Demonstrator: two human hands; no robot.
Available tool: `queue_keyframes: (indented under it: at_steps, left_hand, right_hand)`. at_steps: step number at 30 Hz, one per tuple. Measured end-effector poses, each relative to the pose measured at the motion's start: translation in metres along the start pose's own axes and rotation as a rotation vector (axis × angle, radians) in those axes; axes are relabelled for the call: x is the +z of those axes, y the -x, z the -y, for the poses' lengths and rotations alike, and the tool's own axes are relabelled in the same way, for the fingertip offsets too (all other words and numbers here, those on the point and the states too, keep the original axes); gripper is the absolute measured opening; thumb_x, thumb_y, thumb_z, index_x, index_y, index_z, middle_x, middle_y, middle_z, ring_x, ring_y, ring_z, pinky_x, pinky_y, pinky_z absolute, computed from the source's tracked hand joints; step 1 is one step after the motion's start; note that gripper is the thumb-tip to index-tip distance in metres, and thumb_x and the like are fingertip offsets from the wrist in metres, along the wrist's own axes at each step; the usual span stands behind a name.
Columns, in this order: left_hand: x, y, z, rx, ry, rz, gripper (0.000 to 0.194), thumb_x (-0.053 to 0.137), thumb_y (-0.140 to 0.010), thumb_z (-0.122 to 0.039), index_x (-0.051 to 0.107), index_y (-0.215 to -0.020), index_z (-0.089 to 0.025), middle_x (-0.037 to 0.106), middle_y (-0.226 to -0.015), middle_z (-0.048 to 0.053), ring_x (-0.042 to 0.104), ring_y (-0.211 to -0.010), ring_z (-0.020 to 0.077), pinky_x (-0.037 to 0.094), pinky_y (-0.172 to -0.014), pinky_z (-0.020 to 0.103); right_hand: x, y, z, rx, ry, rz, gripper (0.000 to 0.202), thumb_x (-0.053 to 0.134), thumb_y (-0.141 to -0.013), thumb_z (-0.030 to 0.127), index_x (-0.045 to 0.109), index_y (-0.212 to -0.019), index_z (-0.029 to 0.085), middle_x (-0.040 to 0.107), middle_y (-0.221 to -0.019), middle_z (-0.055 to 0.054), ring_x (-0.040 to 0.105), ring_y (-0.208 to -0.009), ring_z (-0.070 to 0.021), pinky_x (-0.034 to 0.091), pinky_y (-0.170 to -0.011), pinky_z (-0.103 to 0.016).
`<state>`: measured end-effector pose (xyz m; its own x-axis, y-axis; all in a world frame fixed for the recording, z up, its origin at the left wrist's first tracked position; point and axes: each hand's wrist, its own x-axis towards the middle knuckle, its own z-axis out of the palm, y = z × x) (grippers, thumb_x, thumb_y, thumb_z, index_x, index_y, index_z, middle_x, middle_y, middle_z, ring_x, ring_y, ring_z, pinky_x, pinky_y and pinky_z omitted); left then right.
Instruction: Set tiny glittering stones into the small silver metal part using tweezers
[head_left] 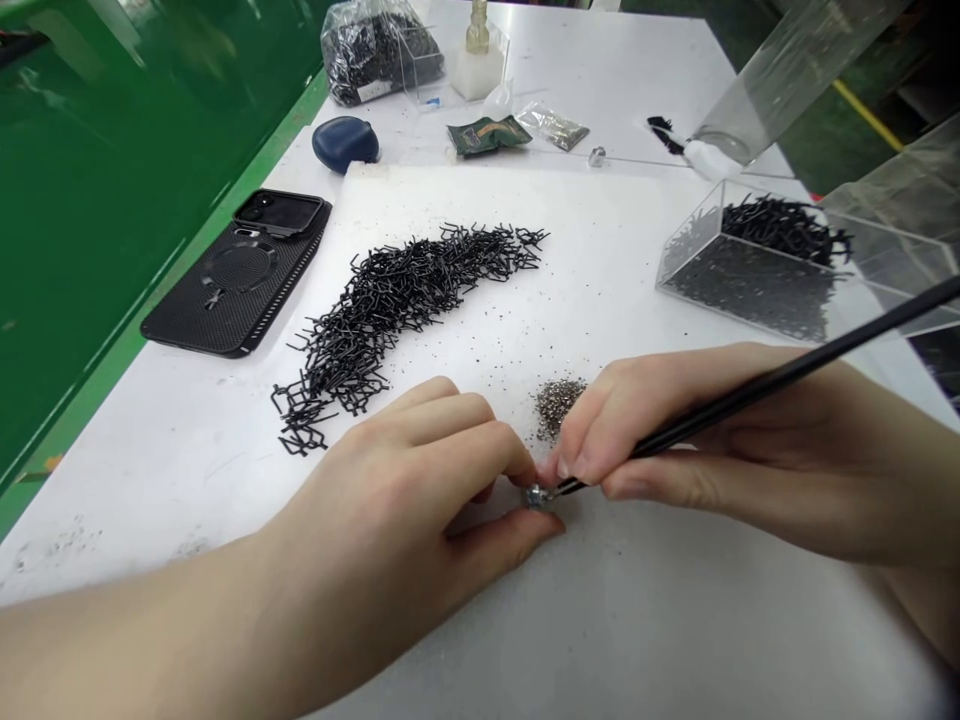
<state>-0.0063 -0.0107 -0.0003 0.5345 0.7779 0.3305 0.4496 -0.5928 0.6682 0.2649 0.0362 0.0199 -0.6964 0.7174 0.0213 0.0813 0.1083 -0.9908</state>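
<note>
Between the thumb and fingers of my left hand (420,480) is a small shiny metal part (536,495), just above the white table. My right hand (720,440) grips black tweezers (757,385), their long shaft slanting up to the right. The tips of the tweezers meet the metal part. Right behind my right fingertips lies a small pile of tiny metal bits (556,405). Farther back, a curved heap of short bent black strips (405,290) spreads over the white surface.
At the left lies a black phone (232,275), with a dark blue case (345,145) behind it. A clear box (750,285) of black pieces stands at the right. Toward the back are a plastic bag (375,55), a green packet (489,135) and a clear cylinder (787,80).
</note>
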Motion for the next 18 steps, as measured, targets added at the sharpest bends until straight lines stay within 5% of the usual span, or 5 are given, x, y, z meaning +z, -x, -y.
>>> queue_keyframes:
  at_steps: [18]
  left_hand:
    - [0.0014, -0.0025, 0.0006, 0.004, -0.009, -0.003, 0.009, 0.077, -0.107, -0.016, 0.08, -0.099, -0.019, 0.066, -0.083, -0.005, 0.058, -0.072, 0.0119, 0.053, -0.075, 0.025]
  right_hand:
    - [0.0016, -0.003, 0.0019, 0.019, 0.052, -0.022, 0.007, 0.089, -0.1, 0.021, 0.091, -0.1, 0.028, 0.093, -0.101, 0.0, 0.09, -0.097, -0.02, 0.073, -0.087, -0.021]
